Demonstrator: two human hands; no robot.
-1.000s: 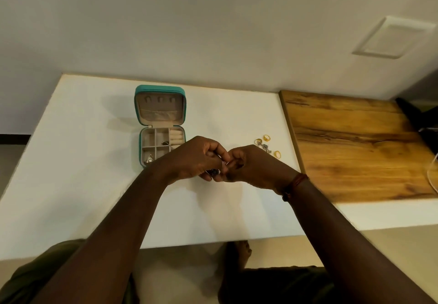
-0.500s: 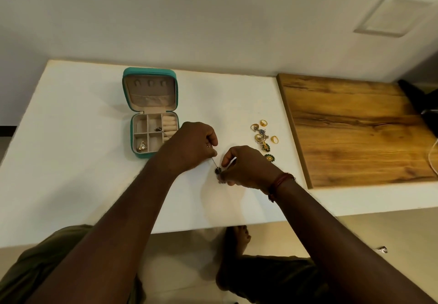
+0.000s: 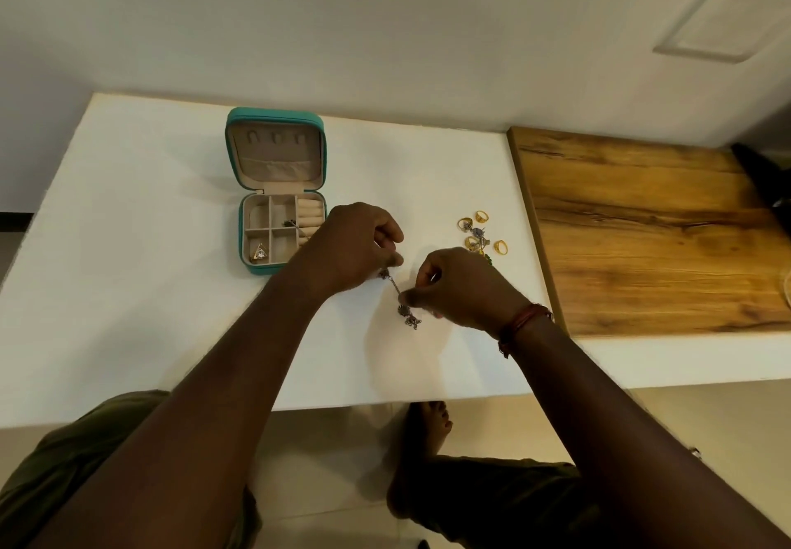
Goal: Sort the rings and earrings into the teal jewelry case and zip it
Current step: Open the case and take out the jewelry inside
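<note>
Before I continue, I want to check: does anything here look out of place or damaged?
Nothing stands out. The case lies open, rings sit in a loose pile, left hand and right hand pinch one long earring.

The teal jewelry case (image 3: 274, 117), upper left of centre, has a smooth shell like faux leather with a soft sheen. Its lining is matt beige cloth, velvety over the dividers and the padded ring rolls (image 3: 310, 216). A triangular earring (image 3: 260, 252) in its lower-left compartment glints like metal. The table (image 3: 150, 248) is white, smooth and matt. At the right the board (image 3: 650, 240) is brown wood, strongly grained, with a low satin finish. The gold rings (image 3: 500, 246) beside it are polished, shiny metal. The dangling earring (image 3: 404, 311) in mid-frame is duller, dark silvery metal. A red thread band (image 3: 524, 321) circles the wrist nearby. Olive cloth (image 3: 64, 463) at the bottom left looks matt and woven. The wall (image 3: 385, 34) is matt paint.
</note>
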